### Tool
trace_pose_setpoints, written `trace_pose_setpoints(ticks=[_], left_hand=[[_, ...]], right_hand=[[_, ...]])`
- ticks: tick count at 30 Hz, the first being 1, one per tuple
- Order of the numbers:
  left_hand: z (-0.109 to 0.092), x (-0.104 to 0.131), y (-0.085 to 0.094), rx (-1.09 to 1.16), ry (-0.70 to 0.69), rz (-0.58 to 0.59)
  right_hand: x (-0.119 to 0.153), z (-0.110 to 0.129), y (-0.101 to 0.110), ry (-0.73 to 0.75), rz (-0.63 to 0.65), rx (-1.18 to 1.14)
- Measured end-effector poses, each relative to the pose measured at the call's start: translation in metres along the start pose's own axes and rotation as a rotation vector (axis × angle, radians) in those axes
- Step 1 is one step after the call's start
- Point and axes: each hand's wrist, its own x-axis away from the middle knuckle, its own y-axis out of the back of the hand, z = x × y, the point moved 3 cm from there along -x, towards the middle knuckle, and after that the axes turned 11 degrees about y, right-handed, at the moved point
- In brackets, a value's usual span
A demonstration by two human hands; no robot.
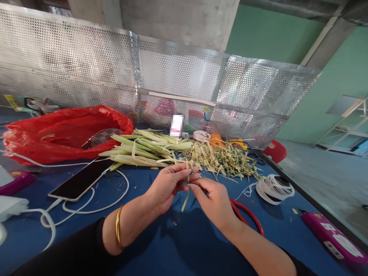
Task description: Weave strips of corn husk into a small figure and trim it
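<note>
My left hand [166, 186], with a gold bangle on its wrist, is raised above the blue table, its thumb and fingers closed on a thin strip of corn husk [185, 201]. Meeting it from the right, my right hand [214, 197] pinches the same strip lower down. One end of the strip hangs loose below the fingers. Part of what they grip is hidden between the fingertips. Just beyond lie long pale-green corn husks [143, 149] in a bundle. To their right spreads a heap of small, dried, twisted husk pieces [227, 159].
A red plastic bag [57, 130] and a dark-screened tablet [82, 178] with white cables lie left. On the right are a string spool [274, 189], a red cable [250, 214] and a purple power strip [330, 234]. A perforated metal screen [178, 69] stands behind.
</note>
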Motion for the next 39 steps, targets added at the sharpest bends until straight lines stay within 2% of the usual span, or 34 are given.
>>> trace_pose_setpoints(ticks=[4,8,11,13,19,21,24,25,28,31,33,35,39], left_hand=[[0.004,-0.003,0.001,-0.029,-0.009,-0.004],[0.0,-0.002,0.003,-0.012,-0.014,-0.065],[-0.002,-0.001,0.003,-0.004,-0.014,-0.091],[-0.003,-0.001,0.002,-0.006,-0.023,-0.096],[0.0,-0.001,0.001,0.008,0.004,-0.111],[-0.001,-0.001,0.002,0.019,0.005,-0.126],[-0.003,-0.001,0.003,0.009,0.004,-0.116],[-0.004,-0.001,0.003,0.002,0.005,-0.102],[-0.004,0.0,0.002,0.0,0.012,-0.066],[-0.003,0.001,0.003,-0.014,0.014,-0.08],[-0.001,0.001,0.004,-0.046,0.005,-0.119],[0.0,-0.001,0.006,-0.074,-0.016,-0.169],[0.002,-0.004,0.009,-0.085,-0.045,-0.236]], right_hand=[[0.002,-0.009,-0.012,-0.24,0.061,-0.281],[0.003,-0.005,-0.011,-0.256,0.082,-0.388],[0.003,0.002,-0.008,-0.236,0.115,-0.38],[0.002,0.007,-0.006,-0.171,0.123,-0.311],[0.005,0.018,-0.003,0.214,0.14,0.0],[0.005,0.017,0.002,0.235,0.048,0.061],[0.002,0.007,0.012,0.109,-0.168,0.096],[0.0,0.002,0.014,0.046,-0.187,0.084],[-0.005,-0.009,0.007,-0.114,-0.008,-0.065],[-0.005,-0.011,0.001,-0.153,0.089,-0.204],[-0.004,-0.01,-0.001,-0.132,0.07,-0.21],[-0.002,-0.006,-0.001,-0.063,0.063,-0.122],[0.001,0.008,-0.001,0.189,0.095,0.182]])
